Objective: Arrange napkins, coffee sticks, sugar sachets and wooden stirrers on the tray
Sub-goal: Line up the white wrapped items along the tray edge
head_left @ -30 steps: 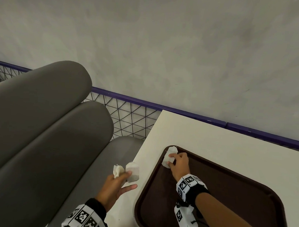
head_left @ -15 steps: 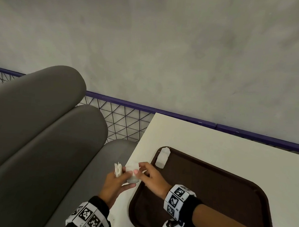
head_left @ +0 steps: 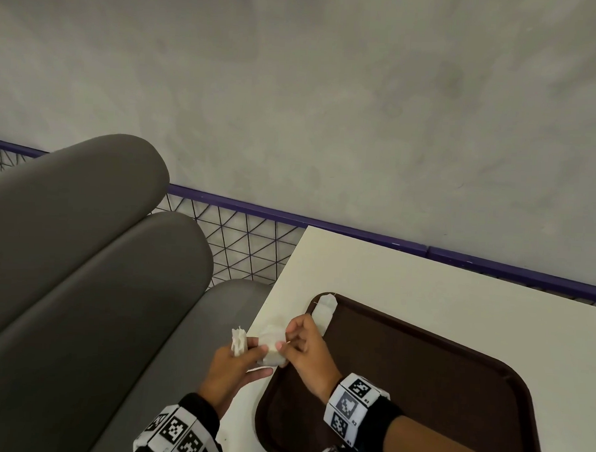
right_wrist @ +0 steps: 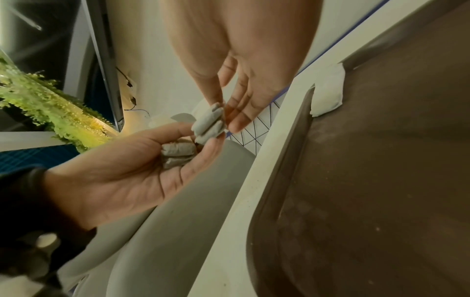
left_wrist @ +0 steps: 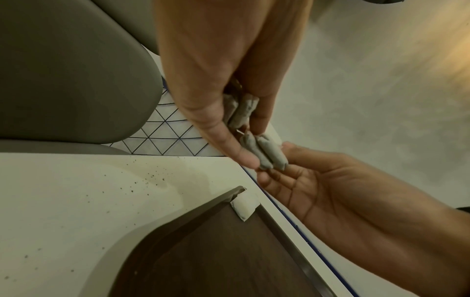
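Note:
A dark brown tray [head_left: 419,385] lies on the white table [head_left: 407,282]. One white sugar sachet [head_left: 323,310] rests in the tray's far left corner, also seen as a sachet [left_wrist: 244,207] and a sachet [right_wrist: 328,94] in the wrist views. Over the table's left edge my left hand [head_left: 250,355] holds a few more sachets [right_wrist: 178,154] between thumb and fingers. My right hand [head_left: 286,341] meets it and pinches one of those sachets [head_left: 270,347], the sachet [right_wrist: 209,124] between its thumb and fingertips. The left thumb [left_wrist: 244,158] still touches it.
A grey padded bench [head_left: 83,267] stands left of the table, with a wire-mesh panel and purple rail [head_left: 290,218] behind it under a grey wall. Dark specks dot the table [left_wrist: 76,201] beside the tray [left_wrist: 229,251]. A green plant [right_wrist: 38,96] shows far left.
My right hand left a sachet in the tray's far left corner, moved left to my left hand and now pinches a sachet held there. The left hand hardly moved.

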